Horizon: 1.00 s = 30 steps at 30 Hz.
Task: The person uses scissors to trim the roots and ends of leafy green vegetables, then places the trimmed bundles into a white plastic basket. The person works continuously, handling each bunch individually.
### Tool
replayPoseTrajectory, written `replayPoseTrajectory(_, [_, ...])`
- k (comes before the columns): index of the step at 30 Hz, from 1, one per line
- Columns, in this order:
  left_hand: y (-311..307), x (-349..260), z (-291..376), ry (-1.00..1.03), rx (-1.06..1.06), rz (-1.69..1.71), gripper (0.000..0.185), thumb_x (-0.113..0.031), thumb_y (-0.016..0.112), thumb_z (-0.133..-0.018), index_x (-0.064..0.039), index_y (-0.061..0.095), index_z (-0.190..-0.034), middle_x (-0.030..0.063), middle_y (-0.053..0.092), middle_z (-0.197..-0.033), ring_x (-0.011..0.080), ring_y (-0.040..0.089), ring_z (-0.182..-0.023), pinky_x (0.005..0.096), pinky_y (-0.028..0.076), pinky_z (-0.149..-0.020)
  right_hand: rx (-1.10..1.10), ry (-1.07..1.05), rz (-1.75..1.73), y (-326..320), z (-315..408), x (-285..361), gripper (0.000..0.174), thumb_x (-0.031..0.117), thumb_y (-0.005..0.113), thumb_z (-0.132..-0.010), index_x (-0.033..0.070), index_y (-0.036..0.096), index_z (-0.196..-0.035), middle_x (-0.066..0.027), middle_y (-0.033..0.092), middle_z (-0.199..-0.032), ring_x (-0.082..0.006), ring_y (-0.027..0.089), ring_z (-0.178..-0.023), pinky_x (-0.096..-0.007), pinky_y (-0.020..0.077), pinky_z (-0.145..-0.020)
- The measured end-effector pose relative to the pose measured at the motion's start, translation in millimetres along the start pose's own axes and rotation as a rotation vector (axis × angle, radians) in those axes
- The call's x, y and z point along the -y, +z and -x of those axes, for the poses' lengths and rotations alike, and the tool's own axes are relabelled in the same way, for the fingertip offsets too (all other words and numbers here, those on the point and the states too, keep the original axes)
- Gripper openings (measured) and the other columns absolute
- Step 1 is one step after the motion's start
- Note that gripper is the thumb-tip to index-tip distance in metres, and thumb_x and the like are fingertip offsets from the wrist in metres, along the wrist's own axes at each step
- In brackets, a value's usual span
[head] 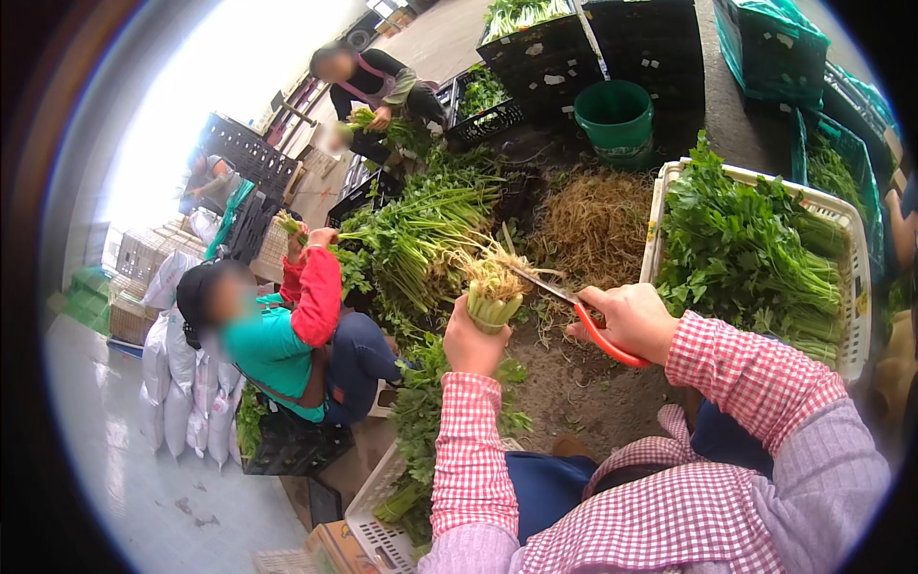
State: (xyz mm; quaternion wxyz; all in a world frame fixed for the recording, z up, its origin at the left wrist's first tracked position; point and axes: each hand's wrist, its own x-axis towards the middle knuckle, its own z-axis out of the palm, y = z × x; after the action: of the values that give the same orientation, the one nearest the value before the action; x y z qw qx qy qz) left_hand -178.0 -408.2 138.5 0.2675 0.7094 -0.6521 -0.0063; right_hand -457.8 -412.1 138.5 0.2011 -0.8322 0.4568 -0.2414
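Observation:
My left hand (475, 341) grips a bunch of celery (493, 307) by its stalks, with the pale, stringy root end pointing away from me. A band seems to circle the stalks. In my right hand (625, 321) is a pair of scissors (592, 331) with orange-red handles. Its blades stand apart at the roots of the bunch, one on the near side and one reaching past them. Beyond the bunch lies a heap of cut brown roots (597, 222) on the ground. The leafy end of the bunch hangs below my left hand, partly hidden by my wrist.
A white crate (649, 251) of bundled celery stands at right, another white crate (369, 495) at lower left. Loose celery (423, 229) is piled ahead. A green bucket (614, 122) stands behind the roots. Two co-workers (287, 337) holding greens sit left and ahead; another person (215, 183) is farther back.

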Motion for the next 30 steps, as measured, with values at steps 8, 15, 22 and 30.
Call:
replayPoseTrajectory(8, [-40,-4,-5,0.103,0.096,0.429,0.060,-0.013,0.083,-0.078,-0.002,0.056,-0.130,0.0124,0.073,-0.112,0.0238,0.075,-0.099,0.0348,0.062,-0.088,0.159,0.134,-0.277,-38,2,-22,0.078,0.069,0.064,-0.090,0.006,0.058,-0.136,-0.0215,0.069,-0.110,-0.0380,0.068,-0.106,-0.0477,0.0522,-0.091])
replayPoseTrajectory(15, [-33,8,-3,0.102,0.401,0.686,0.061,-0.006,0.085,-0.078,-0.001,0.055,-0.131,0.0095,0.069,-0.120,0.0182,0.069,-0.107,0.0339,0.058,-0.094,0.164,-0.053,-0.317,-49,4,-14,0.085,0.070,0.065,-0.089,0.005,0.053,-0.142,-0.0214,0.064,-0.120,-0.0376,0.060,-0.112,-0.0470,0.0446,-0.099])
replayPoseTrajectory(22, [-6,9,-6,0.030,0.682,0.818,0.063,0.005,0.081,-0.080,0.000,0.053,-0.136,0.0106,0.068,-0.123,0.0211,0.068,-0.112,0.0372,0.058,-0.096,0.042,-0.128,-0.085,-52,7,-23,0.071,0.066,0.069,-0.087,0.008,0.065,-0.127,-0.0160,0.070,-0.098,-0.0344,0.066,-0.094,-0.0461,0.0494,-0.084])
replayPoseTrajectory(30, [7,38,-16,-0.013,0.741,0.901,0.067,0.005,0.081,-0.079,-0.002,0.052,-0.139,0.0087,0.066,-0.124,0.0216,0.065,-0.116,0.0392,0.056,-0.100,0.147,-0.036,-0.116,-62,4,-34,0.074,0.068,0.069,-0.087,0.007,0.064,-0.129,-0.0195,0.070,-0.096,-0.0369,0.069,-0.090,-0.0476,0.0534,-0.080])
